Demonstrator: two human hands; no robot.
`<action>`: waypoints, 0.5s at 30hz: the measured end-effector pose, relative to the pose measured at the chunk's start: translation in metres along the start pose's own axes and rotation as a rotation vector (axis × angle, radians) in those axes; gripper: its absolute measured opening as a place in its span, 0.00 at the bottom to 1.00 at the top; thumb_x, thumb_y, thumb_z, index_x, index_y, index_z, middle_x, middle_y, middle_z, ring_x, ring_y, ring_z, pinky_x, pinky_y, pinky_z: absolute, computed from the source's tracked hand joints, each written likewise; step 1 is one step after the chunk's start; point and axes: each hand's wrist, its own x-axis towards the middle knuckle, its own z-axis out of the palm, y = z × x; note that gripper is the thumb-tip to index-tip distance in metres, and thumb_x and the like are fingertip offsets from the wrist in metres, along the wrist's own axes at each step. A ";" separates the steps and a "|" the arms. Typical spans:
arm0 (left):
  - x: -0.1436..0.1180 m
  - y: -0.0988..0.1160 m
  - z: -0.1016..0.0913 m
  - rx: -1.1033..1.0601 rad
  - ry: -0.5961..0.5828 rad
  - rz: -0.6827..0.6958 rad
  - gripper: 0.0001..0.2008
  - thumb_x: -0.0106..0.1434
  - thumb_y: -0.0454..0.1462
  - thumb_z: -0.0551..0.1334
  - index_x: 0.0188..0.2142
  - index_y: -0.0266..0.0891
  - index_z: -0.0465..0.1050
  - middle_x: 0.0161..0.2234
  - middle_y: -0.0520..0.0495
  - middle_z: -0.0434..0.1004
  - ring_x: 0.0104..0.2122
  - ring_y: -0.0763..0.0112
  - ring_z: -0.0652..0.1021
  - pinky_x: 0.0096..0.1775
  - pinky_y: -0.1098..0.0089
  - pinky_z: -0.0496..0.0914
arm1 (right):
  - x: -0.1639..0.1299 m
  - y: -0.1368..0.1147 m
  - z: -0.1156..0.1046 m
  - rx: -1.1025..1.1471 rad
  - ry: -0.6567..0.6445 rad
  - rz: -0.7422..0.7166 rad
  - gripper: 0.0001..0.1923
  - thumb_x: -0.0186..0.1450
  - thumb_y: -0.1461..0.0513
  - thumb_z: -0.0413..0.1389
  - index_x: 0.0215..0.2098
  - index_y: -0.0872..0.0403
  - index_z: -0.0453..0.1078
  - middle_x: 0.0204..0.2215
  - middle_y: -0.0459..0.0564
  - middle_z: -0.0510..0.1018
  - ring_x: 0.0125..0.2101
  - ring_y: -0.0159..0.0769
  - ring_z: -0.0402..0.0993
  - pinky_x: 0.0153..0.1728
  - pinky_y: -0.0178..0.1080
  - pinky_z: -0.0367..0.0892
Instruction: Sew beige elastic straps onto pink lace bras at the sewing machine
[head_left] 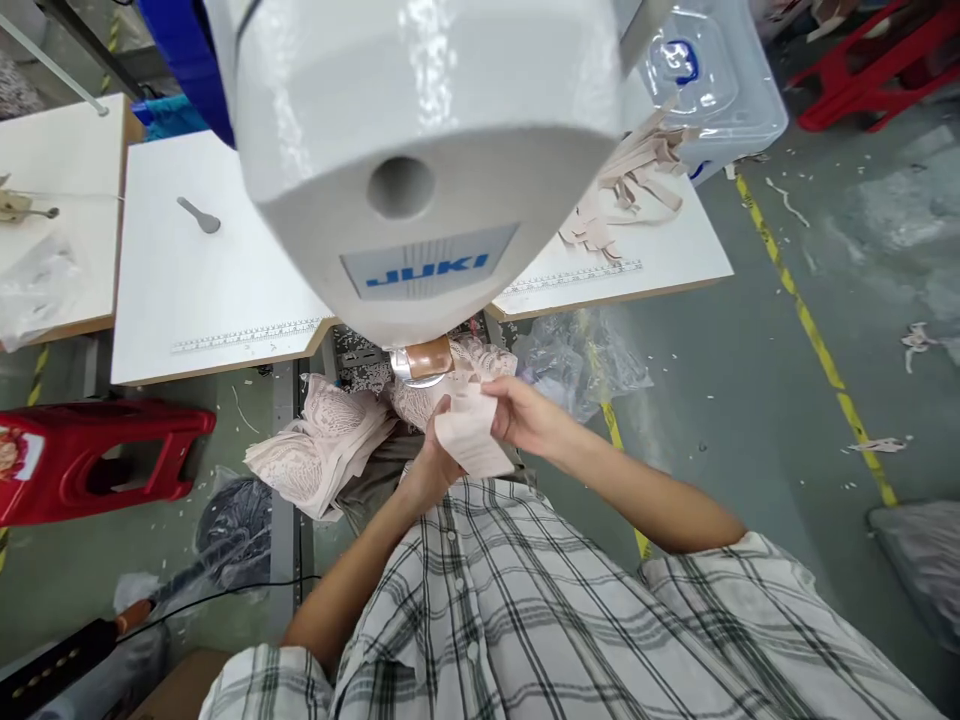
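Observation:
My left hand (435,455) and my right hand (525,412) are close together in front of my plaid shirt. Between them is a pale pink fabric piece (474,437), its lower end hanging down. The right thumb and fingers pinch its upper right side; the left thumb presses on its left edge. Just beyond, lace fabric (484,355) lies under the nose of a white JUKI sewing machine (427,240), whose head hides the needle area. A stack of pale pink lace bra cups (322,445) rests left of my left hand.
White tabletops with printed rulers flank the machine. Fabric strips (637,185) lie on the right one, a small grey tool (199,216) on the left. A red stool (105,455) stands at left, a clear plastic box (720,80) at back right. Plastic bags (592,355) hang below the right tabletop.

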 end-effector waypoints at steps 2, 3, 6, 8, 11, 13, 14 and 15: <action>-0.002 -0.002 0.015 -0.061 0.004 0.164 0.52 0.56 0.74 0.46 0.72 0.53 0.44 0.65 0.40 0.66 0.58 0.49 0.75 0.54 0.49 0.72 | -0.014 0.002 0.015 0.101 -0.098 0.059 0.15 0.60 0.50 0.62 0.33 0.52 0.67 0.24 0.45 0.74 0.23 0.31 0.70 0.22 0.35 0.65; -0.005 0.000 0.020 -0.013 0.000 0.304 0.50 0.57 0.73 0.44 0.72 0.55 0.45 0.67 0.41 0.63 0.61 0.48 0.72 0.56 0.48 0.71 | -0.021 -0.001 0.020 0.109 -0.134 0.044 0.16 0.61 0.49 0.61 0.35 0.52 0.68 0.26 0.45 0.75 0.24 0.32 0.71 0.23 0.35 0.65; -0.014 0.019 0.023 0.305 -0.018 0.728 0.41 0.64 0.66 0.48 0.71 0.58 0.47 0.72 0.46 0.51 0.69 0.47 0.59 0.64 0.45 0.64 | -0.031 -0.019 0.030 -0.021 -0.190 -0.132 0.16 0.66 0.47 0.57 0.38 0.51 0.70 0.29 0.45 0.75 0.26 0.31 0.71 0.27 0.35 0.67; -0.016 0.035 0.016 0.643 0.057 0.918 0.42 0.64 0.63 0.54 0.72 0.54 0.47 0.73 0.44 0.47 0.71 0.46 0.53 0.66 0.45 0.59 | -0.024 -0.034 0.031 -0.264 -0.136 -0.345 0.14 0.68 0.50 0.56 0.37 0.52 0.71 0.32 0.47 0.75 0.31 0.33 0.71 0.32 0.36 0.67; -0.011 0.060 0.004 1.155 0.199 0.945 0.44 0.64 0.55 0.62 0.72 0.47 0.46 0.68 0.37 0.59 0.69 0.45 0.59 0.67 0.44 0.57 | 0.005 -0.048 0.029 -0.658 0.112 -0.675 0.08 0.65 0.57 0.57 0.33 0.53 0.71 0.37 0.50 0.73 0.37 0.36 0.69 0.38 0.39 0.67; -0.006 0.072 0.001 1.388 0.260 0.794 0.40 0.65 0.50 0.64 0.71 0.45 0.50 0.64 0.35 0.67 0.66 0.46 0.65 0.65 0.47 0.61 | 0.026 -0.049 0.027 -0.727 0.212 -0.725 0.05 0.63 0.59 0.57 0.32 0.53 0.69 0.38 0.50 0.71 0.37 0.36 0.68 0.39 0.39 0.67; -0.004 0.077 0.000 1.455 0.284 0.697 0.38 0.66 0.49 0.64 0.70 0.44 0.53 0.62 0.35 0.70 0.64 0.46 0.69 0.63 0.49 0.64 | 0.035 -0.048 0.026 -0.684 0.205 -0.700 0.05 0.62 0.60 0.57 0.34 0.53 0.68 0.38 0.49 0.71 0.37 0.35 0.68 0.38 0.39 0.67; -0.003 0.080 0.001 1.491 0.305 0.604 0.36 0.66 0.49 0.63 0.69 0.43 0.57 0.59 0.35 0.73 0.61 0.47 0.72 0.60 0.53 0.68 | 0.043 -0.046 0.026 -0.613 0.167 -0.657 0.06 0.62 0.60 0.56 0.37 0.53 0.67 0.38 0.49 0.72 0.36 0.35 0.69 0.38 0.38 0.68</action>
